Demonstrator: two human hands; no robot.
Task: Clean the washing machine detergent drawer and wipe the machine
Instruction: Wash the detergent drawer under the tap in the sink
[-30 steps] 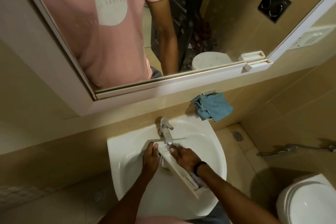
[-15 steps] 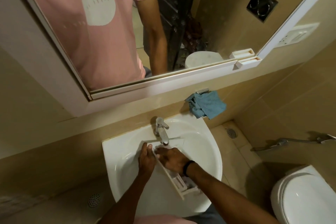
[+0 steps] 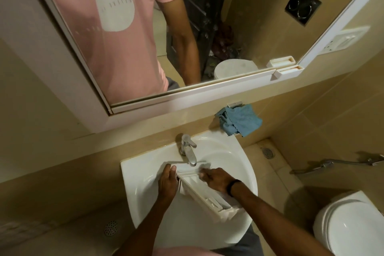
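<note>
A long white detergent drawer [image 3: 207, 195] lies slanted over the white sink [image 3: 239, 162], its far end under the chrome tap [image 3: 188, 150]. My left hand [image 3: 167, 182] grips the drawer's far left edge, thumb on top. My right hand [image 3: 216, 178] rests inside the drawer's far compartment, with blurred fingertips that touch its wet inner surface. Whether water runs from the tap I cannot tell. A blue cloth [image 3: 240, 120] hangs from a small hook on the wall behind the sink, to the right.
A mirror [image 3: 187, 27] with a white frame fills the wall above the sink. A white toilet [image 3: 351, 224] stands at the lower right, with a hand spray hose [image 3: 332, 164] on the wall above it. Floor drains [image 3: 111, 227] lie on both sides of the sink.
The drawer has tipped so its open compartments face up. My right hand has moved from the drawer's side into its far compartment. My left hand keeps its hold.
</note>
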